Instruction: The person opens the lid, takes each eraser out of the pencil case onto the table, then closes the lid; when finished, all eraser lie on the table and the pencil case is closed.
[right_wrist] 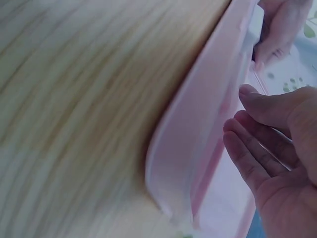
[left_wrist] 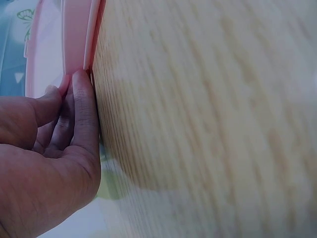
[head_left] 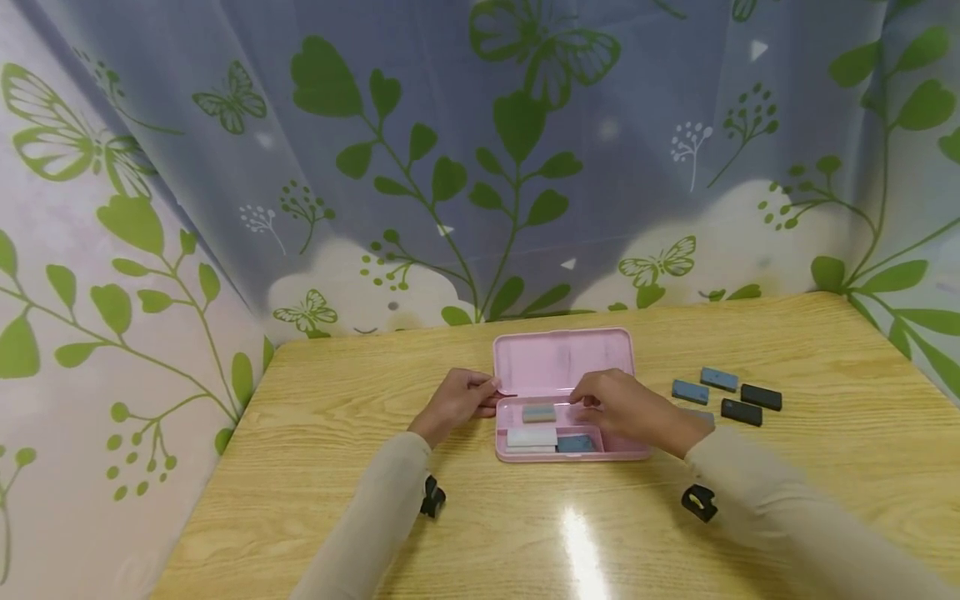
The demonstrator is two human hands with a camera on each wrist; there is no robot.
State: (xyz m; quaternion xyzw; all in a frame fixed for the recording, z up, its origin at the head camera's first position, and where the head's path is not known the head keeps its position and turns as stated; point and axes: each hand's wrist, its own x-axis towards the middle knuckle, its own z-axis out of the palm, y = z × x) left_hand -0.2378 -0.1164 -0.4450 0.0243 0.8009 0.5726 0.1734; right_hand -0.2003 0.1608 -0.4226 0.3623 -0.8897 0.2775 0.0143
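Butterfly-and-leaf curtains (head_left: pixel 420 100) rise behind the wood-grained table (head_left: pixel 300 467), on which we see the pink case (head_left: pixel 626 445) lying with its lid (head_left: pixel 551 360) swung back. Our left hand (head_left: pixel 459 402) pinches the case's left edge near the hinge, while our right hand (head_left: pixel 626 410) hangs over its right side, thumb and fingertips parted with nothing visible between them. Inside, we find a greyish block (head_left: pixel 538 413) in the rear compartment, a white block (head_left: pixel 532 438) beside a blue block (head_left: pixel 575 443) in front, and, off to the right, loose blue pieces (head_left: pixel 690 392) near black pieces (head_left: pixel 742 412).
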